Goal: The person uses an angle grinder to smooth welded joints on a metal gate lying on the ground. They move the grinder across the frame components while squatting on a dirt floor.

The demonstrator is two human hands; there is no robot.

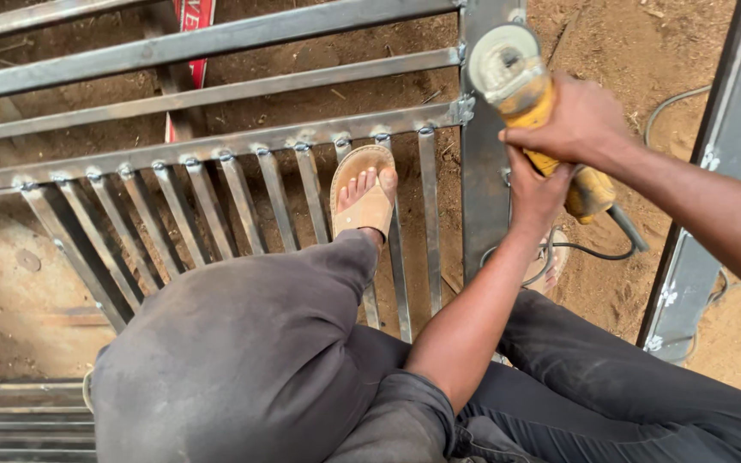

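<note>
A yellow angle grinder (532, 103) with a round guarded disc is held over the upright flat bar (480, 197) of a welded steel gate frame. My right hand (576, 120) grips the top of its body. My left hand (535, 195) holds it from below, near the rear handle. The disc end (501, 60) points to the far end of the bar, close to a welded joint (465, 107). My left foot in a tan sandal (364, 193) rests on the gate's thin vertical bars.
The steel gate (216, 146) lies flat on brown dirt, with long rails and several short bars. A second steel beam (722, 171) runs at the right. A black power cable (585, 253) trails from the grinder. A red sign strip (192, 17) lies beneath the rails.
</note>
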